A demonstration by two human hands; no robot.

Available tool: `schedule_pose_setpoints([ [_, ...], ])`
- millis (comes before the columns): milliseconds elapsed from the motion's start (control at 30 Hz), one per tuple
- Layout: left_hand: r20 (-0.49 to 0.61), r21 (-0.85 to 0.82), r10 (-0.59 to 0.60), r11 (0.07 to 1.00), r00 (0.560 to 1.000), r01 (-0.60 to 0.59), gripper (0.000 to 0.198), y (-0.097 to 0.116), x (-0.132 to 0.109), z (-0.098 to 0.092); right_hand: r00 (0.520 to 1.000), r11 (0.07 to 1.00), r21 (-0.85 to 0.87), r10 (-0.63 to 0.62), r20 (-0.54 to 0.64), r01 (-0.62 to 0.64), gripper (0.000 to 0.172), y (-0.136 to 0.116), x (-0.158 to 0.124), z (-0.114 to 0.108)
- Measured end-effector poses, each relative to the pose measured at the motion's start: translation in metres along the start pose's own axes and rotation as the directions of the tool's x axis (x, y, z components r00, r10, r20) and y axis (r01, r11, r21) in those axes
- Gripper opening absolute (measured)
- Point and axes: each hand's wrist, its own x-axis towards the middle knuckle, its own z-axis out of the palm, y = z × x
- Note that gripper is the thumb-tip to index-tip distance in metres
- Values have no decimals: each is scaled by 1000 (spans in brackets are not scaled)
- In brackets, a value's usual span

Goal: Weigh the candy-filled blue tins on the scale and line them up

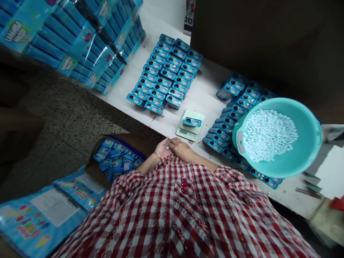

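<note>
My left hand (163, 148) is palm up and cupped at the table's front edge, with a few small white candies (168, 147) in it. Over that palm, the fingers of my right hand (182, 149) are bent together; whatever they pinch is hidden. Just beyond both hands, a pale kitchen scale (187, 134) carries one blue candy box (192, 122) with a round dark opening in its top. To the right, a turquoise tub (306, 154) holds many white candies (270, 134).
Rows of upright blue boxes (163, 73) stand behind the scale, and more boxes (223, 125) line the tub's left side. Wrapped packs (72, 46) are stacked at back left. Below the table edge, a carton (96, 165) holds loose small blue packs (118, 159).
</note>
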Motion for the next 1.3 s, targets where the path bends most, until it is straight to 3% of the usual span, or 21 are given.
schedule_pose_setpoints([
  [200, -26, -8, 23, 1000, 999, -23, 23, -3, 5, -3, 998, 995, 93, 28, -51, -24, 23, 5, -1, 4],
  [333, -41, 0, 25, 1000, 999, -25, 27, -3, 7, -1, 998, 986, 167, 7, -58, 3, 22, 9, -5, 6],
  [633, 81, 15, -46, 999, 996, 45, 31, -6, 5, 20, 977, 939, 343, 95, -190, -24, 20, 16, -20, -7],
  [800, 88, 39, 28, 999, 996, -31, 29, 4, 6, 39, 876, 884, 444, 323, -358, -144, 19, 52, -16, -42],
  [900, 98, 69, 53, 996, 994, -60, 30, 9, 7, 42, 841, 881, 415, 394, -372, -229, 20, 75, -6, -56],
  [1133, 89, 67, 44, 997, 995, -50, 29, 6, 7, 37, 872, 933, 226, 345, -348, -279, 26, 92, 4, -54],
  [1233, 82, 42, 36, 998, 996, -39, 31, 5, 8, 37, 869, 938, 200, 339, -359, -283, 29, 78, -5, -50],
  [1300, 82, 0, 41, 999, 996, -41, 33, 4, 8, 37, 910, 961, 165, 266, -318, -223, 30, 58, -12, -44],
])
